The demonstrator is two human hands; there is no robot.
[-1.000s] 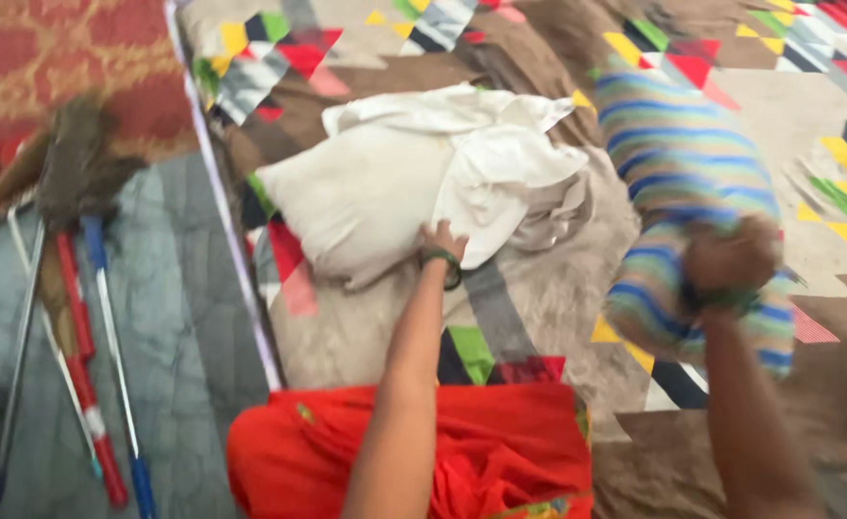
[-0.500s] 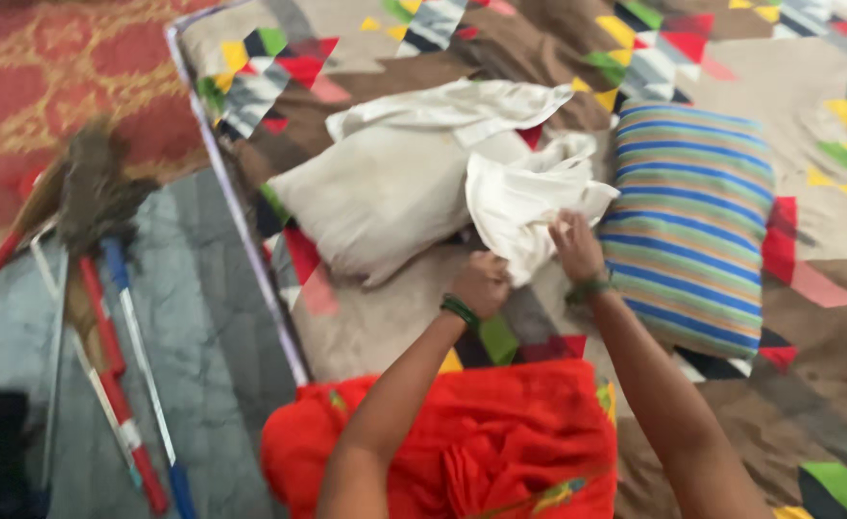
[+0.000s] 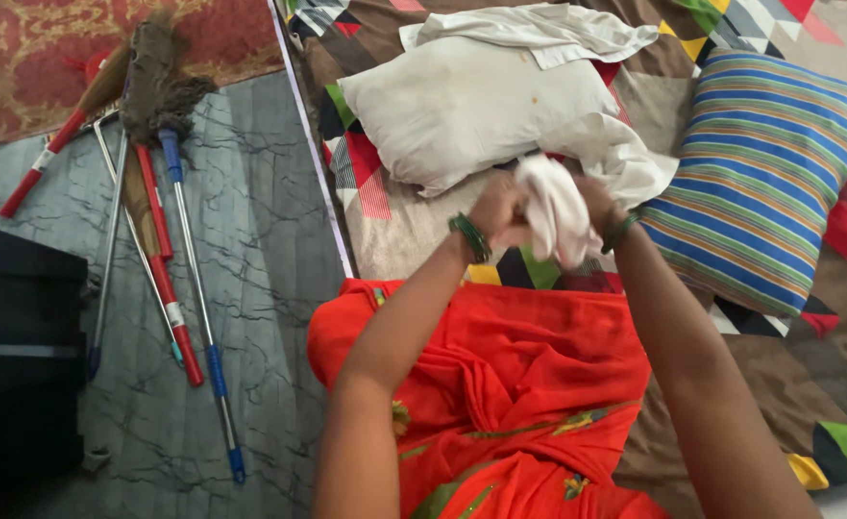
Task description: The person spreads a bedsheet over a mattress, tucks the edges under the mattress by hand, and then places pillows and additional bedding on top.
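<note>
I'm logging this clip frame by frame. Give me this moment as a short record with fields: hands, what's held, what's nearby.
left hand: grips the white cloth
right hand: grips the same cloth, partly hidden behind it
cloth: bunched between both hands, trailing back toward the white pillow
striped pillow: right of the hands, on the patterned bedspread
floor, left: brooms and mops lying on grey stone
foreground: red garment

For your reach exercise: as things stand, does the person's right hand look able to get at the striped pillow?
Probably yes: the striped pillow lies just beside the right hand with nothing between them, though both hands grip the white cloth.
</note>
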